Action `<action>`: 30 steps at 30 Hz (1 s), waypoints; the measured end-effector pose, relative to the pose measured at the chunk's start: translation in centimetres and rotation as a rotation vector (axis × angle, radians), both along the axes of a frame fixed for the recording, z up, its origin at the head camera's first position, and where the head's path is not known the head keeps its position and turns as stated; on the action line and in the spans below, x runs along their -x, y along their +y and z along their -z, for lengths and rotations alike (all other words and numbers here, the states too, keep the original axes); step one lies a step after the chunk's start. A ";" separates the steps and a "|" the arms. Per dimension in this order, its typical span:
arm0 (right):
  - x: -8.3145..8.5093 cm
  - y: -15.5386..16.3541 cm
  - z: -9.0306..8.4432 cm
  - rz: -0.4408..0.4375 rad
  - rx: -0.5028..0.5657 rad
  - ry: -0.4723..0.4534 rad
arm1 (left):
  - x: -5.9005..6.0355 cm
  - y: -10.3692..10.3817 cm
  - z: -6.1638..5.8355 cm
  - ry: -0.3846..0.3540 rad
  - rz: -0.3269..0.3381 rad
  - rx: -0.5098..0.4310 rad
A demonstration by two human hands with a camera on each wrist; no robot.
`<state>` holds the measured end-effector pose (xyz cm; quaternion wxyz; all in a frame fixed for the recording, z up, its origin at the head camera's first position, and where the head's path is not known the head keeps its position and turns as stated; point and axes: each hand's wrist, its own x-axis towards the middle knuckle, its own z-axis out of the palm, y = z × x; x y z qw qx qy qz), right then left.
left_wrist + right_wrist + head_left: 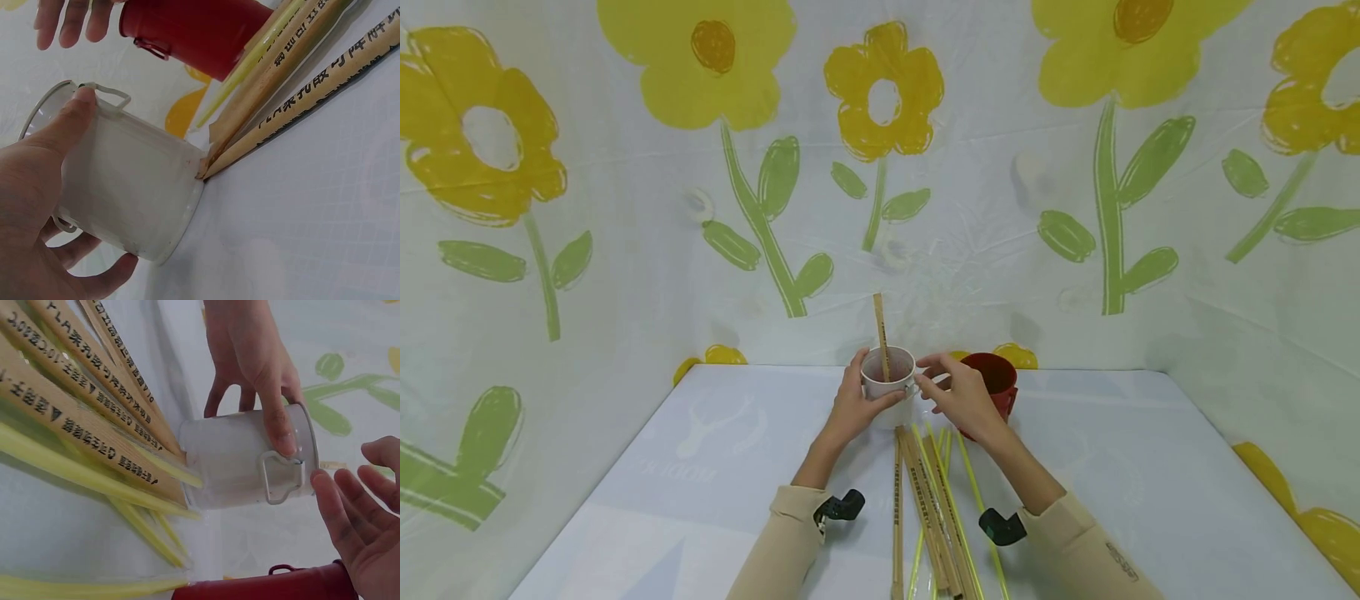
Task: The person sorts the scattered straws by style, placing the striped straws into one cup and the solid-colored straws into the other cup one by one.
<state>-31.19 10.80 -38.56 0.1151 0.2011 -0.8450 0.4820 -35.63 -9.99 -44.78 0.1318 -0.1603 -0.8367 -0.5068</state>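
**One stick in the white cup, the rest on the table**

A small white metal cup with wire handles (888, 379) stands upright near the far edge of the white table (1150, 483). The left hand (851, 406) grips it from the side, thumb lying along the rim, the other fingers curled round the wall; the left wrist view shows this grip closely. One paper-wrapped wooden chopstick (882, 334) stands in the cup, leaning slightly and rising well above the rim.

The right hand (958, 398) hovers just beside the cup's rim, on the side of the wire handle. Its fingers are loosely spread and slightly bent, and hold nothing; in the right wrist view the fingertips (325, 487) sit close to the handle, though whether they touch it I cannot tell.

Just behind the right hand stands a red metal cup (996, 379); nothing can be seen standing in it. A loose bundle of paper-wrapped chopsticks and thin yellow-green straws (934, 508) lies flat on the table between the forearms, its far ends touching the base of the white cup.

Judging from this, the sorting is barely begun: one stick is in, and the whole bundle of sticks and straws is left.
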 end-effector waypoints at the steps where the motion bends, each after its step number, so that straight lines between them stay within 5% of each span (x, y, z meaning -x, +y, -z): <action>1: -0.2 0.1 0.1 -0.003 -0.005 -0.004 | 0.0 0.0 0.0 -0.003 -0.001 0.002; 17: -3.0 1.3 0.7 0.020 -0.136 -0.060 | -0.1 0.0 -0.2 -0.012 0.006 -0.009; 30: -4.1 1.4 1.8 0.040 -0.255 -0.282 | -0.1 -0.1 -0.1 -0.004 0.007 -0.015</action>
